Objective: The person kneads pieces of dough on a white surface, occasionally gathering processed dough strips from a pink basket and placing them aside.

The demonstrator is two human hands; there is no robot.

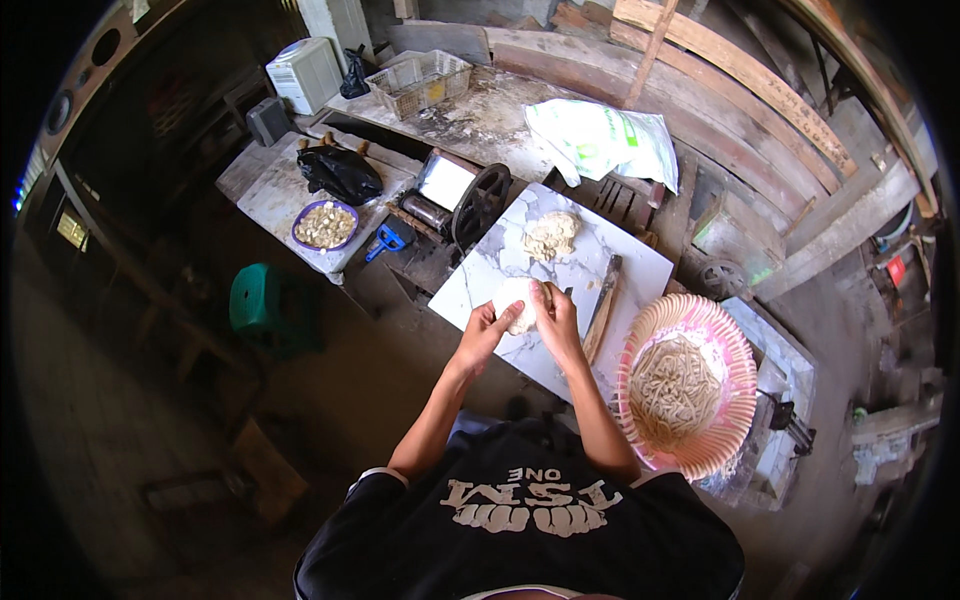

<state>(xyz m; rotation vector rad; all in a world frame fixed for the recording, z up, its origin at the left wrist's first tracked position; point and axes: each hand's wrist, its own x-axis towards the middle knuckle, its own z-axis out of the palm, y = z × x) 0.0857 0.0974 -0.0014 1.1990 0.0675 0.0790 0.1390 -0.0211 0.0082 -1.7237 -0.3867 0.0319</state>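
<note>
Left hand (481, 338) and right hand (556, 320) half closed, thumbs uppermost and near each other, fingers partly hidden; both with hold of one pale dough piece (512, 296). Position: over the near part of the marbled board (642, 268), on the person's side of the rougher dough lump (551, 236). Contact between piece and board: cannot tell. Judged to be hand shaping, from the two-handed grip.

Notes for good work: press with the flats of the thumbs rather than the tips, to avoid thin spots or tearing. Turn slightly between presses; match force left and right for an even thickness. Probably soft and inclined to sag, so support from beneath with the fingers. Work clear of the long wooden tool (602, 310), lying just right of the right hand. If sticky, ease fingers off slowly rather than tugging.
</note>
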